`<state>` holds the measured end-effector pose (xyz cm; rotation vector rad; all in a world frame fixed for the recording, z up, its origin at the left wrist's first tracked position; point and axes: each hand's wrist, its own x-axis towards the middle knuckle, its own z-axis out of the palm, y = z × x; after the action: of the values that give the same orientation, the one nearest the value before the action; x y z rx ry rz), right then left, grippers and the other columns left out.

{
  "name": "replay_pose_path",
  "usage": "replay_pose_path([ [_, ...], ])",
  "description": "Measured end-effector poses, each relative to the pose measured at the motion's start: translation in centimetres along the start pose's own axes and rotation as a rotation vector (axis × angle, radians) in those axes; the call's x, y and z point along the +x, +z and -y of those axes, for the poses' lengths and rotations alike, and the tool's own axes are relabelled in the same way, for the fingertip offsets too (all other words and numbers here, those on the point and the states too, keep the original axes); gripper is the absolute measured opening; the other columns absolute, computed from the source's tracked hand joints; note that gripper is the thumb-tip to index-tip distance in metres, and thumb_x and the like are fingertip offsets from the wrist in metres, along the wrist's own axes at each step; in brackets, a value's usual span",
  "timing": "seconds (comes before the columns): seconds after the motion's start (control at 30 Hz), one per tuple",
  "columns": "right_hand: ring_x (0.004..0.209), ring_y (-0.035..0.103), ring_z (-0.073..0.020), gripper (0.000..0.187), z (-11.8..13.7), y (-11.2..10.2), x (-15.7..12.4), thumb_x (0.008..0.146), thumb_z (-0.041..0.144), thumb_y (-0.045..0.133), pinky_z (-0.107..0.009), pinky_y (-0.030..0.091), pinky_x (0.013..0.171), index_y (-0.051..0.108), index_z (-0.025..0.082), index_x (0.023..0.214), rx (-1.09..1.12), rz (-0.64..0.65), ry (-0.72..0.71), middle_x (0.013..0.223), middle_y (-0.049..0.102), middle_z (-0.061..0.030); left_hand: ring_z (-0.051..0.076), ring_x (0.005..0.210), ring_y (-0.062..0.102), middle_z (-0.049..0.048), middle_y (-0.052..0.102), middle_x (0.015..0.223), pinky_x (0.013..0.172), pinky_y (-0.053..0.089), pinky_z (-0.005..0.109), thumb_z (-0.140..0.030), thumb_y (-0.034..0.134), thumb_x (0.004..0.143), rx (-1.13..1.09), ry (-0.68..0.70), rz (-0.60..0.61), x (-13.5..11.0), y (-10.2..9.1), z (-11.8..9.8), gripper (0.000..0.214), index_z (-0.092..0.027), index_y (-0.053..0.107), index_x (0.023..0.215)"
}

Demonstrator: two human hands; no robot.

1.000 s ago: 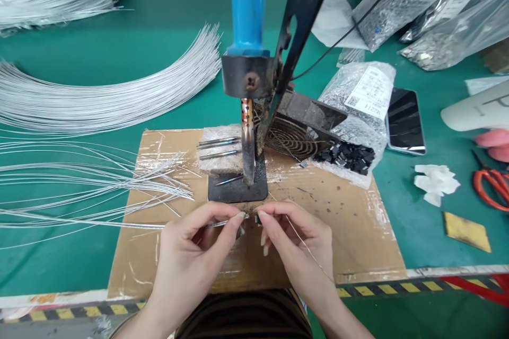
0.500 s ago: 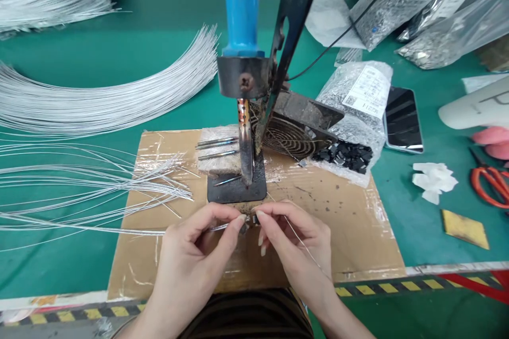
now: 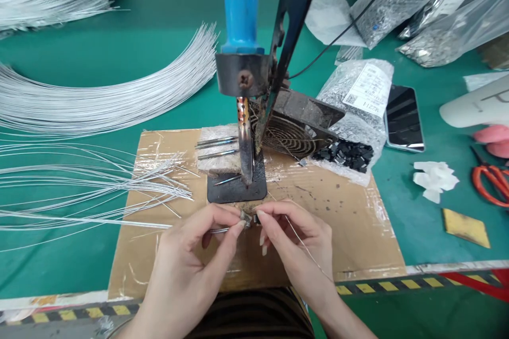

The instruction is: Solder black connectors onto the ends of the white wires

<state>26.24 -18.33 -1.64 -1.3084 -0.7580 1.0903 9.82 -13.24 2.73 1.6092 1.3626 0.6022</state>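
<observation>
both hands low at 6 o'clock, over a cardboard sheet [image 3: 358, 233] on the green tabletop [image 3: 159, 21]. left hand [image 3: 191, 254] pinched thumb to forefinger on the end of a silver wire [image 3: 119, 221], which runs off toward 9 o'clock among loose strands. right hand [image 3: 294, 243] pinched on a small black part [image 3: 256, 219], its fingertips almost touching the left's; a fine thread [image 3: 308, 249] trails from it toward 5 o'clock. wire end and black part meet just at 6 o'clock of the dark base plate [image 3: 222, 193], under the soldering iron [image 3: 241, 16] clamped upright, tip down. judgement: wire looks light, springy and slick, and the long tail would lever it about, so it is best gripped close to the end. black part looks tiny, rigid and easy to drop; hold it by its sides with the fingertips. fan [image 3: 290, 135] at 1 o'clock of the base, heap of black parts [image 3: 345, 154] at 2 o'clock, wire bundle [image 3: 99, 100] at 10 o'clock, scissors [image 3: 491, 183] at 3 o'clock.
</observation>
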Motion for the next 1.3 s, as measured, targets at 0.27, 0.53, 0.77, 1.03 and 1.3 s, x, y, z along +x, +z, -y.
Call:
replay_pose_path([
  [0.27,0.056,0.063,-0.0060,0.009,-0.3,0.1,-0.3,0.100,0.023,0.078,-0.015,0.053,0.055,0.086,0.027,0.097,0.012,0.014,0.007,0.077,0.072,0.0029,0.018,0.082,0.078,0.0025,0.084,0.092,0.054,0.049,0.019,-0.030,0.073,0.096,-0.107,-0.113,0.047,0.0,0.1,-0.2,0.015,-0.023,0.078,0.084],
  [0.53,0.056,0.062,-0.0075,0.008,-0.2,0.3,-0.3,0.100,0.023,0.079,-0.018,0.051,0.053,0.086,0.025,0.096,0.018,0.033,0.013,0.075,0.071,0.0022,0.013,0.074,0.074,0.0004,0.083,0.091,0.060,0.053,0.016,-0.027,0.074,0.096,-0.172,-0.081,0.087,0.4,0.0,0.0,0.013,-0.023,0.078,0.084],
  [0.77,0.055,0.061,-0.0084,0.008,0.0,0.4,-0.3,0.098,0.025,0.080,-0.019,0.051,0.051,0.086,0.024,0.094,0.032,0.018,0.038,0.073,0.071,0.0013,0.013,0.078,0.074,-0.0006,0.082,0.090,0.068,0.057,0.016,-0.023,0.076,0.093,-0.278,-0.175,0.040,0.2,0.3,-0.8,0.013,-0.024,0.079,0.081],
  [1.03,0.052,0.060,-0.0077,0.005,0.2,0.4,-0.4,0.096,0.025,0.083,-0.017,0.052,0.050,0.087,0.024,0.093,0.148,0.046,0.105,0.068,0.069,0.0023,0.011,0.081,0.077,-0.0006,0.081,0.096,0.072,0.059,0.012,-0.016,0.077,0.094,-0.352,-0.119,0.090,0.4,0.1,0.2,0.014,-0.024,0.080,0.083],
  [1.3,0.049,0.061,-0.0082,0.006,0.1,0.4,-0.3,0.095,0.027,0.084,-0.018,0.054,0.048,0.087,0.023,0.093,0.196,0.047,0.123,0.066,0.070,0.0021,0.014,0.083,0.077,0.0022,0.080,0.095,0.073,0.060,0.015,-0.017,0.077,0.093,-0.362,-0.121,0.089,0.5,0.2,-0.1,0.014,-0.022,0.078,0.080],
])
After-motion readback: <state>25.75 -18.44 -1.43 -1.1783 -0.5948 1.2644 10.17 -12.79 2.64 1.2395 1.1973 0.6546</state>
